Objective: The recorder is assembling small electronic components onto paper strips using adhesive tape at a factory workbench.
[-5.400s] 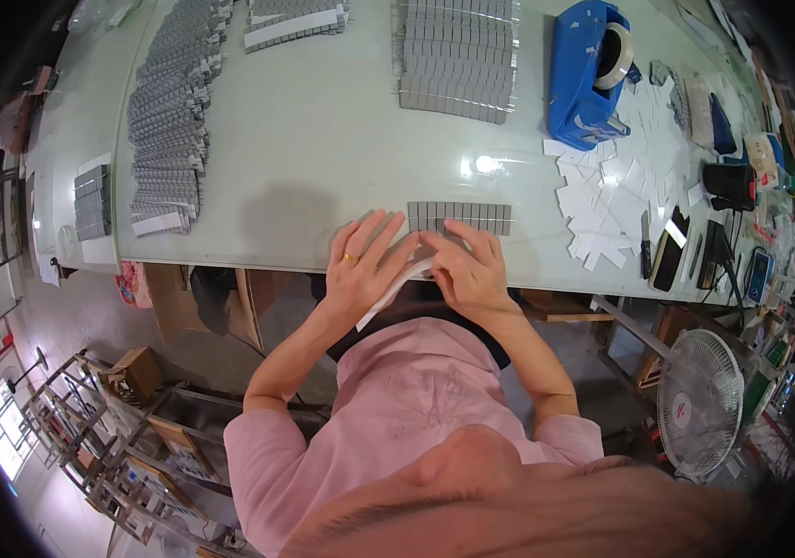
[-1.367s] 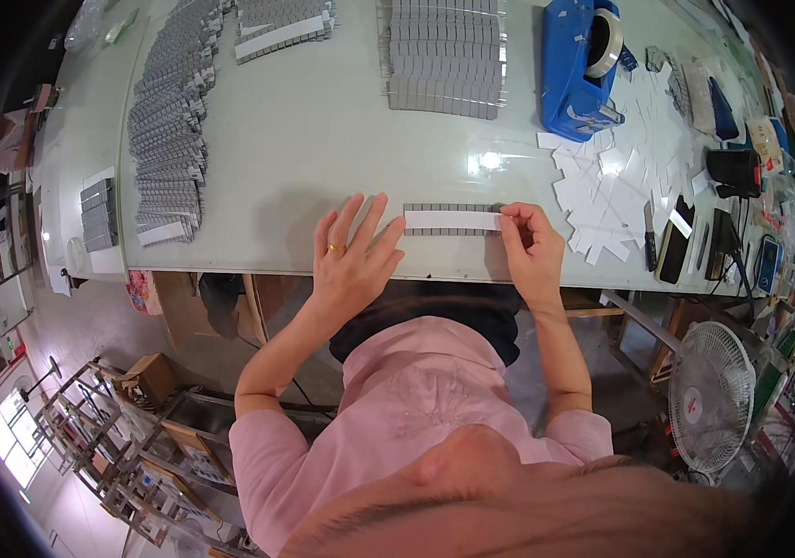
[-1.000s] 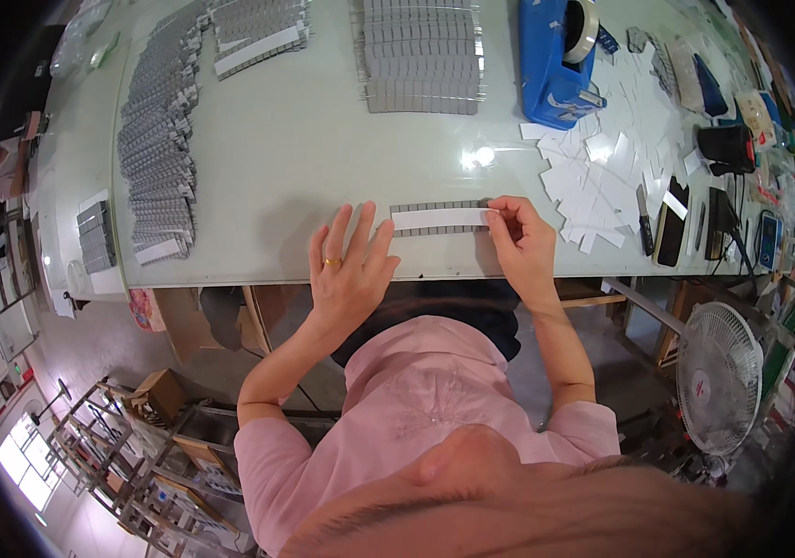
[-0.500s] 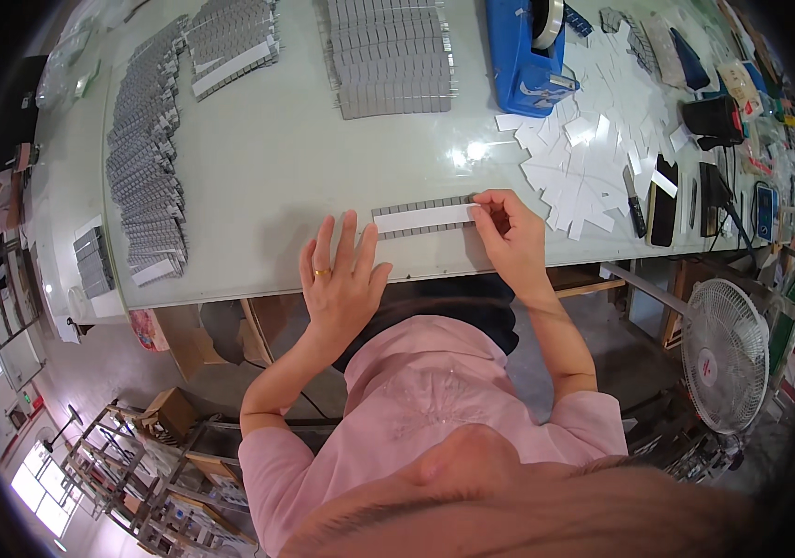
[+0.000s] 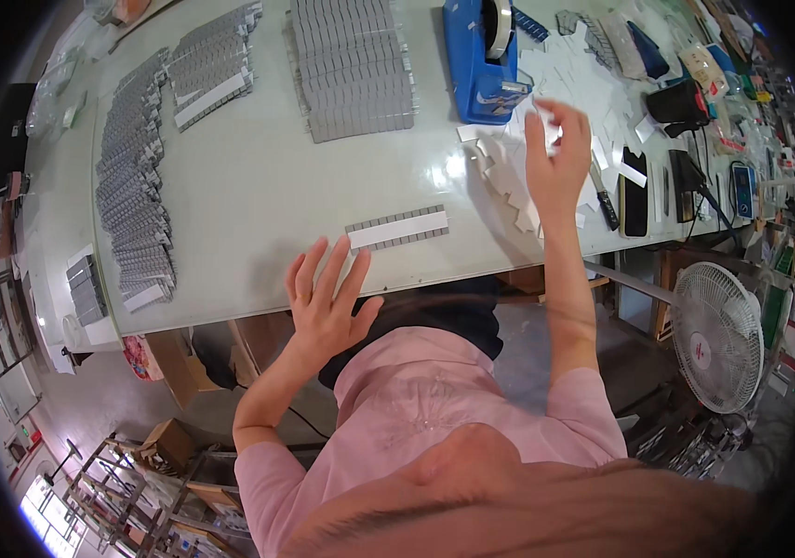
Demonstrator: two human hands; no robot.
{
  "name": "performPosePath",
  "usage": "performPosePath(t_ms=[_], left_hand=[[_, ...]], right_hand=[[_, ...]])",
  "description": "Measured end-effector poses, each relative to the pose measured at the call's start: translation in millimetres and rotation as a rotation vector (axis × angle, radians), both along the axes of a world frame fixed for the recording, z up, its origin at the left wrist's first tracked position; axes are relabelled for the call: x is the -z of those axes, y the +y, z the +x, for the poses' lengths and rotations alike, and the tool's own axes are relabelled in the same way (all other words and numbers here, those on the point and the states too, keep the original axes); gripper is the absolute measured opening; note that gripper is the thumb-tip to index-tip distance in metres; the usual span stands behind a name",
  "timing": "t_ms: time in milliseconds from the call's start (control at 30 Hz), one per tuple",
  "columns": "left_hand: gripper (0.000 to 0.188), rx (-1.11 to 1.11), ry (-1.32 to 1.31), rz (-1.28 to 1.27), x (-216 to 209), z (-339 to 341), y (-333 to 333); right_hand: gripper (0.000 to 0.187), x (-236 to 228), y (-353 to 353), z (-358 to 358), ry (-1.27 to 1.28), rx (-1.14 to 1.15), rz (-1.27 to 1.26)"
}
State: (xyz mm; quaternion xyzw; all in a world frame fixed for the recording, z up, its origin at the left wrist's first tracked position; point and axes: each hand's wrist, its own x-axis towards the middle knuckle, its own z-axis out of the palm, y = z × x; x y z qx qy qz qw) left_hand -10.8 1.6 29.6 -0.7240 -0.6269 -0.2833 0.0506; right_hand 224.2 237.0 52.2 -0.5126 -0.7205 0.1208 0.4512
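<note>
Right hand [image 5: 555,158] fingertips motion-blurred.

Right hand [image 5: 555,158] off the taped grey strip [image 5: 397,229], now up over the white paper pieces [image 5: 593,93].

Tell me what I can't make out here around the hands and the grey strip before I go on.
- Right hand, head view: raised over the white paper pieces; too small and blurred to tell if the fingertips hold one.
- Grey strip with white tape: individual parts too small to make out.
- Left hand: its palm hides the table edge beneath.
- Blue tape dispenser: top cut off by the frame edge.
</note>
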Motion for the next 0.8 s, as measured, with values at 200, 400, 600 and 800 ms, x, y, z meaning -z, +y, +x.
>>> performPosePath(t_ms=[200,400,600,800], left_hand=[[0.037,0.140,-0.508,-0.067,-15.8,30.2,84.1],[0.031,0.116,-1.529,-0.602,-9.5,59.4,160.9],[0.028,0.162,-2.078,-0.850,-11.0,79.4,214.9],[0.015,0.026,-2.111,-0.754,-10.1,102.0,234.1]], right_hand=[[0.012,7.2,50.8,-14.3,0.215,-0.114,-0.243],[0.005,2.0,-25.2,-0.9,0.133,-0.108,-0.001],[0.004,-2.1,-63.7,8.4,0.060,-0.081,-0.084],[0.004,4.8,-70.7,11.3,-0.004,-0.068,-0.072]])
